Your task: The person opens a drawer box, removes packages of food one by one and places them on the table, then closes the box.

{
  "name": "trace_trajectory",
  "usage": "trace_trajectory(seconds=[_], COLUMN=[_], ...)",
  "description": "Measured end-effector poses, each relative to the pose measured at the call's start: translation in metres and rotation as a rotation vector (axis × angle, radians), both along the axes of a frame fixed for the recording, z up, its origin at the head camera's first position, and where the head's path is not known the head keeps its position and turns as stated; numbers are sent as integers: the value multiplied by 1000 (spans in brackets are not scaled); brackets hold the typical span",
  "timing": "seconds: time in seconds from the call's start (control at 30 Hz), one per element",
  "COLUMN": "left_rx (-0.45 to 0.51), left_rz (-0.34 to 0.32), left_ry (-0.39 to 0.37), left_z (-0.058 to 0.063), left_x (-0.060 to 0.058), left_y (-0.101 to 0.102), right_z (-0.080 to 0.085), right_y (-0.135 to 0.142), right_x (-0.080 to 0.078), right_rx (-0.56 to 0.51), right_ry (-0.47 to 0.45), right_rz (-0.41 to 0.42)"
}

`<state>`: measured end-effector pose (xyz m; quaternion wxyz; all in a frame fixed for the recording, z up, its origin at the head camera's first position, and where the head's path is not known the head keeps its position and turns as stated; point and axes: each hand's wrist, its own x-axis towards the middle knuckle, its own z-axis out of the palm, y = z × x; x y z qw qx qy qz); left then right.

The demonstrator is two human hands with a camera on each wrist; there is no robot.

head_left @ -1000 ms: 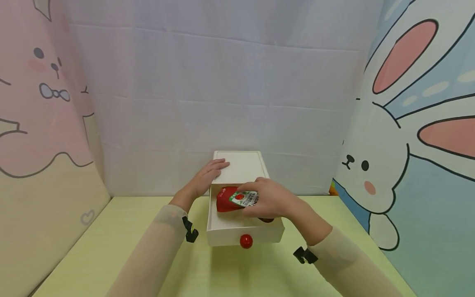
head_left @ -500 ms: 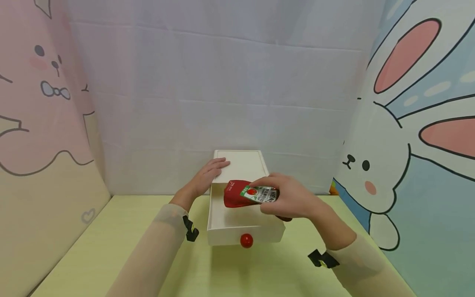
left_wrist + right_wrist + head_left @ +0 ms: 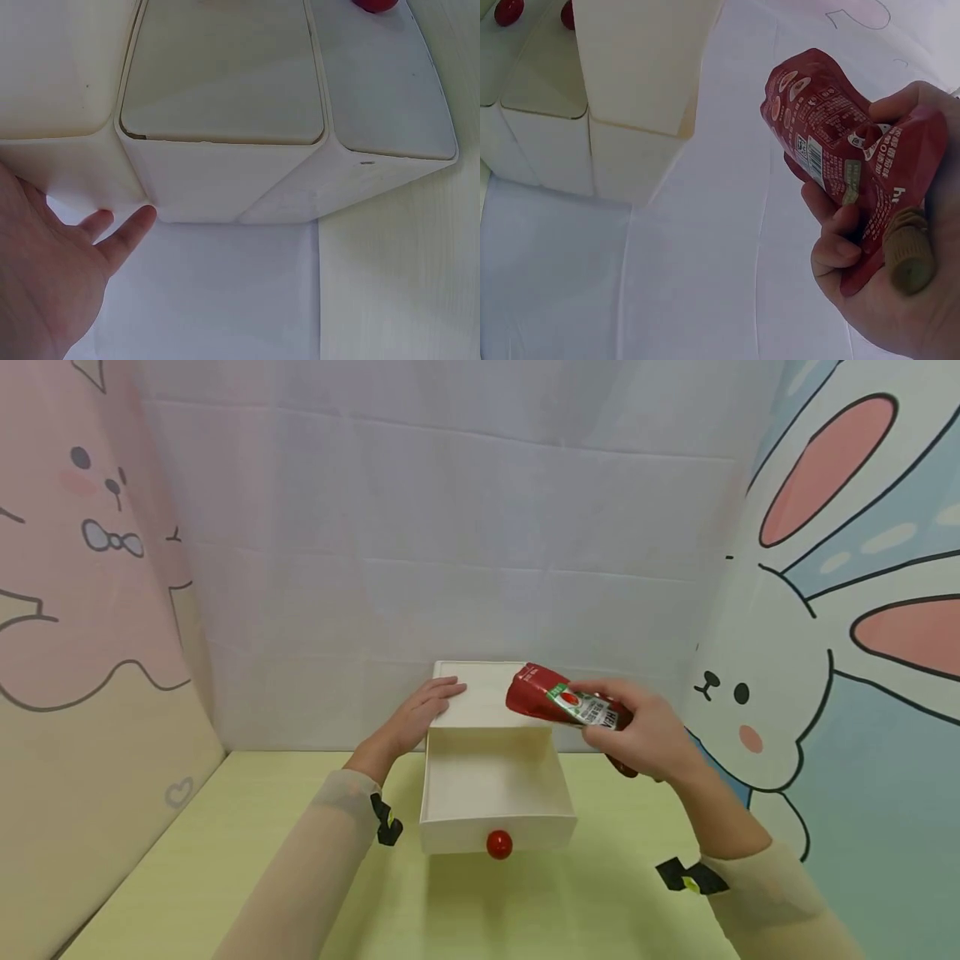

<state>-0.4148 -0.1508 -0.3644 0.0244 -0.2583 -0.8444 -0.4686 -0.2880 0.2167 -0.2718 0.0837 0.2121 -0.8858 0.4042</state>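
A red ketchup pouch point(image 3: 540, 692) with a tomato label is gripped by my right hand point(image 3: 648, 731), up over the right side of the white drawer cabinet point(image 3: 480, 693). In the right wrist view the fingers curl round the pouch point(image 3: 817, 112), and its brown cap point(image 3: 911, 259) faces the camera. My left hand point(image 3: 416, 714) rests on the cabinet's top at the left edge, fingers extended. Below, the top drawer point(image 3: 495, 833) stands pulled out with a bare inside and a red round knob point(image 3: 499, 844). The left wrist view shows the left hand point(image 3: 60, 277) against the cabinet.
The cabinet stands on a pale yellow-green table point(image 3: 300, 860) against a white cloth backdrop point(image 3: 450, 527). A pink cartoon panel point(image 3: 82, 610) borders the left side, a rabbit-print panel point(image 3: 787, 693) the right. Closed lower drawers point(image 3: 225, 75) show in the left wrist view.
My right hand has lifted the ketchup pouch out of the drawer, up and to the right. The left hand stays on the cabinet's top, and the drawer remains pulled out.
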Motion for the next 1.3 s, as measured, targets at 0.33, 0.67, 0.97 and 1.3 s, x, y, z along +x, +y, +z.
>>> trace_trajectory(seconds=[0.33, 0.67, 0.97, 1.3], left_rx=[9, 8, 27, 18], left_rz=[-13, -15, -11, 2], left_ry=[-1, 3, 15, 1], left_z=[0, -1, -3, -1], left_x=[1, 1, -1, 1], left_y=[0, 0, 0, 0], right_z=[-16, -58, -105, -144], right_y=[44, 73, 87, 96], right_x=[-25, -58, -84, -98], right_rx=[-16, 68, 162, 242], right_ry=[15, -58, -147, -195], right_rz=[-192, -287, -360, -439])
